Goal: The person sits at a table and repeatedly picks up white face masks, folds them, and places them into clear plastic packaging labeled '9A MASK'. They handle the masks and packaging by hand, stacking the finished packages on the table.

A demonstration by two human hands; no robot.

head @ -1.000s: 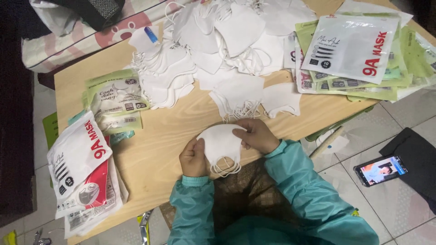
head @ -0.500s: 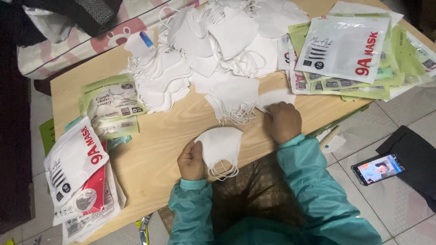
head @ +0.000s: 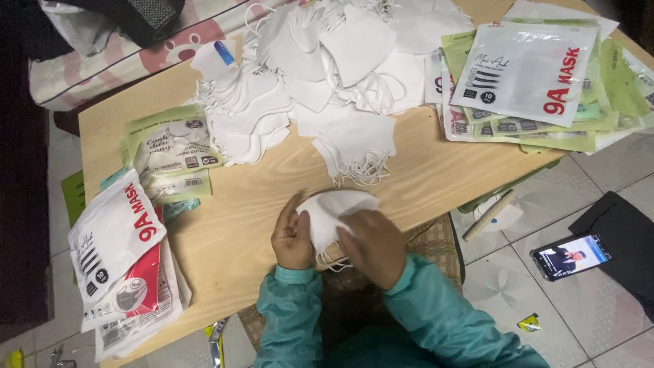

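Packaged mask bags [head: 116, 238] are seen well left of the left hand [head: 293, 238], on the wooden desk [head: 238, 218]. A small stack of white masks [head: 334, 211] is gripped between both hands at the desk's near edge; the left hand is curled on its left side, the right hand [head: 375, 247] laid over its right. A loose mask heap [head: 327, 75] lies beyond; a phone [head: 571, 255] rests on the floor far right.

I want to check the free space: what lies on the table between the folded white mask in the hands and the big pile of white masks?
In the head view, only bare wood separates the folded white mask from the pile.
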